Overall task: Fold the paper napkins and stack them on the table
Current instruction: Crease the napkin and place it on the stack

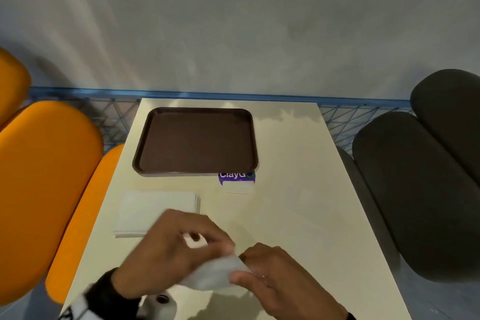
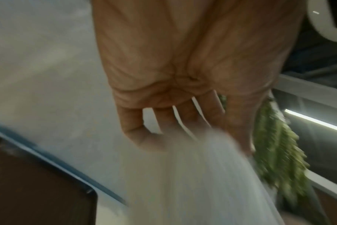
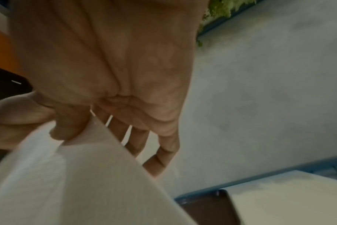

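Head view: both hands are low over the near part of the table (image 1: 298, 163), one napkin (image 1: 215, 271) stretched between them. Left hand (image 1: 171, 247) has fingers curled onto the napkin's left end; right hand (image 1: 280, 273) pinches the right end, thumb on top. Napkin is off the surface, white, thin, slightly bunched and motion-blurred. Likely held at both ends to open or square it before creasing. The flat pile of napkins (image 1: 155, 212) lies just beyond the left hand, close enough for an easy reach. Brown tray (image 1: 194, 140) sits further out, past the pile, with a purple-labelled card (image 1: 236, 180) touching its near edge, ahead of the right hand. Orange seats (image 1: 49, 176) are off to the left hand's side, dark seats (image 1: 420, 189) to the right's.

Left wrist view: left hand (image 2: 183, 76) seen palm side, fingers (image 2: 185, 115) angled down onto the napkin (image 2: 206, 175), which fans out below them. Contact is blurred, but it reads as a pinch at the sheet's top edge. Tray corner (image 2: 38, 182) is below-left of the hand.

Right wrist view: right hand (image 3: 110, 68) grips the napkin (image 3: 77, 175) between thumb and forefinger; the other fingers (image 3: 160, 153) hang loose behind the sheet. Sheet is plain and soft. I can't tell whether it has a crease yet. Tray corner (image 3: 208, 208) shows below the hand.
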`<state>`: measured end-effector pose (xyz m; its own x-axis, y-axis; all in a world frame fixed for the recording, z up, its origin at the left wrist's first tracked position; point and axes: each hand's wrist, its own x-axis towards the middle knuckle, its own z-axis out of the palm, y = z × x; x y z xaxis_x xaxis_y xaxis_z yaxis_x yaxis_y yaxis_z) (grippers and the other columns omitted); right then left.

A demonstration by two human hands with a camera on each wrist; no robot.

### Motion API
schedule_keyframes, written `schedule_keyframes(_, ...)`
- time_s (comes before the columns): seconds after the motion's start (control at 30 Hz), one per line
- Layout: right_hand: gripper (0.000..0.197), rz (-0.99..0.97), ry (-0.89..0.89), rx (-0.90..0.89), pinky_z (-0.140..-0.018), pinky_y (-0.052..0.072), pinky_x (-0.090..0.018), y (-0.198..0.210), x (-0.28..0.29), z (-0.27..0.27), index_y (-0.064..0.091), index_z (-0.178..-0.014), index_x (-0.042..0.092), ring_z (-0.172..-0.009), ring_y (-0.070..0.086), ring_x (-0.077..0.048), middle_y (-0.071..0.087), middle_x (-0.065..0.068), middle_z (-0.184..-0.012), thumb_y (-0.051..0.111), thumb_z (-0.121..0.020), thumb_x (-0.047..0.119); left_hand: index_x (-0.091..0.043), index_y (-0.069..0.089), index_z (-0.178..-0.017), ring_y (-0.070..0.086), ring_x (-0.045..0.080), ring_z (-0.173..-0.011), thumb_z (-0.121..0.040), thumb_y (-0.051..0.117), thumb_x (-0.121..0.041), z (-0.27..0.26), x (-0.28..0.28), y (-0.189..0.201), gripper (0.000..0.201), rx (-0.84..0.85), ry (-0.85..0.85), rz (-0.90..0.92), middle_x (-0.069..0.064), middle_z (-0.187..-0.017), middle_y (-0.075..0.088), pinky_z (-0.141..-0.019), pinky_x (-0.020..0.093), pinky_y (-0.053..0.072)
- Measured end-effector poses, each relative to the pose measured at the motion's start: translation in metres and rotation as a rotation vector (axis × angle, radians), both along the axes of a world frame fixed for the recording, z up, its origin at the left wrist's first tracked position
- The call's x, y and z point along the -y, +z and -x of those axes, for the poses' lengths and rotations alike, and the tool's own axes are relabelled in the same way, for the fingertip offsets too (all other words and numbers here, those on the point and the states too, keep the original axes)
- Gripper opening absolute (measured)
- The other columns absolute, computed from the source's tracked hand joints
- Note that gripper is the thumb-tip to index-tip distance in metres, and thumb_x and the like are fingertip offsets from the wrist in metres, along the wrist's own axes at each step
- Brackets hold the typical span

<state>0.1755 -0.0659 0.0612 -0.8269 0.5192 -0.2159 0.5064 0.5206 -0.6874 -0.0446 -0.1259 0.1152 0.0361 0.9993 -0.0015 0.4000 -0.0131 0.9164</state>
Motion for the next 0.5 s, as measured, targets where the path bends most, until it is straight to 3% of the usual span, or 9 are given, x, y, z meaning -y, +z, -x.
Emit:
schedule_keyframes(0.07, 0.041, 0.022, -0.044, 0.027, -0.069, 0.035, -0.028, -0.001, -0.005, -0.003, 0.042, -0.072, 0.028, -0.073, 0.046, -0.005, 0.047, 0.012, -0.074, 0.042, -0.099, 0.059, -0.034, 0.08, -0.083, 0.072, 0.01, -0.087, -0.077, 0.078, -0.034, 0.024, 0.007, 0.002, 0.006, 0.105, 0.212, 0.011, -0.011, -0.089, 0.078, -0.079, 0.034, 0.056)
schedule_keyframes(0.1, 0.044, 0.031, -0.06, 0.027, -0.064, 0.033, -0.025, -0.001, -0.007, -0.003, 0.04, -0.066, 0.029, -0.068, 0.045, -0.004, 0.046, 0.012, -0.069, 0.042, -0.098, 0.059, -0.039, 0.077, -0.093, 0.069, 0.006, -0.097, -0.076, 0.08, -0.044, 0.034, 0.01, 0.002, 0.018, 0.081, 0.2, 0.053, -0.015, -0.099, 0.076, -0.083, 0.029, 0.054)
schedule_keyframes(0.17, 0.047, 0.076, -0.054, 0.001, -0.057, 0.028, -0.021, 0.002, -0.01, 0.01, 0.04, -0.059, 0.032, -0.061, 0.044, -0.004, 0.047, 0.013, -0.062, 0.045, -0.098, 0.058, -0.05, 0.064, -0.117, 0.058, -0.007, -0.114, -0.066, 0.081, -0.063, 0.041, 0.014, -0.007, 0.056, -0.073, 0.001, 0.251, -0.03, -0.118, 0.065, -0.094, 0.023, 0.047)
schedule_keyframes(0.2, 0.047, 0.116, -0.044, -0.031, -0.055, 0.027, -0.021, 0.003, -0.01, 0.02, 0.042, -0.058, 0.031, -0.058, 0.044, -0.006, 0.046, 0.012, -0.06, 0.048, -0.098, 0.055, -0.049, 0.061, -0.122, 0.057, -0.009, -0.113, -0.064, 0.081, -0.066, 0.039, 0.015, -0.017, 0.063, -0.129, -0.093, 0.327, -0.034, -0.119, 0.063, -0.095, 0.022, 0.046)
schedule_keyframes(0.27, 0.047, 0.189, -0.029, -0.073, -0.054, 0.024, -0.024, -0.005, -0.01, 0.047, 0.046, -0.062, 0.021, -0.056, 0.04, -0.006, 0.044, 0.008, -0.058, 0.054, -0.097, 0.051, -0.035, 0.071, -0.11, 0.067, 0.003, -0.095, -0.075, 0.078, -0.058, 0.043, 0.016, -0.039, 0.043, -0.132, -0.136, 0.333, -0.019, -0.105, 0.072, -0.084, 0.03, 0.054)
schedule_keyframes(0.33, 0.044, 0.303, -0.088, -0.049, -0.056, 0.026, -0.026, -0.02, -0.01, 0.069, 0.05, -0.065, 0.015, -0.057, 0.039, -0.003, 0.044, 0.007, -0.059, 0.064, -0.091, 0.047, -0.018, 0.075, -0.09, 0.07, 0.016, -0.079, -0.087, 0.072, -0.047, 0.061, 0.019, -0.054, 0.029, -0.03, -0.013, 0.281, -0.002, -0.088, 0.076, -0.07, 0.032, 0.055)
schedule_keyframes(0.4, 0.037, 0.46, -0.157, 0.019, -0.058, 0.029, -0.025, -0.037, -0.008, 0.083, 0.057, -0.063, 0.016, -0.059, 0.045, -0.003, 0.053, 0.008, -0.061, 0.072, -0.083, 0.043, -0.014, 0.076, -0.084, 0.073, 0.016, -0.078, -0.089, 0.07, -0.039, 0.092, 0.026, -0.07, 0.026, 0.102, 0.173, 0.317, 0.0, -0.086, 0.077, -0.072, 0.032, 0.056)
schedule_keyframes(0.5, 0.029, 0.648, -0.219, 0.094, -0.062, 0.039, -0.017, -0.061, -0.002, 0.097, 0.069, -0.064, 0.017, -0.062, 0.06, -0.001, 0.071, 0.002, -0.067, 0.077, -0.085, 0.035, -0.009, 0.077, -0.092, 0.074, 0.03, -0.086, -0.088, 0.072, -0.042, 0.137, 0.046, -0.102, 0.034, 0.241, 0.349, 0.495, 0.009, -0.092, 0.077, -0.083, 0.049, 0.056)
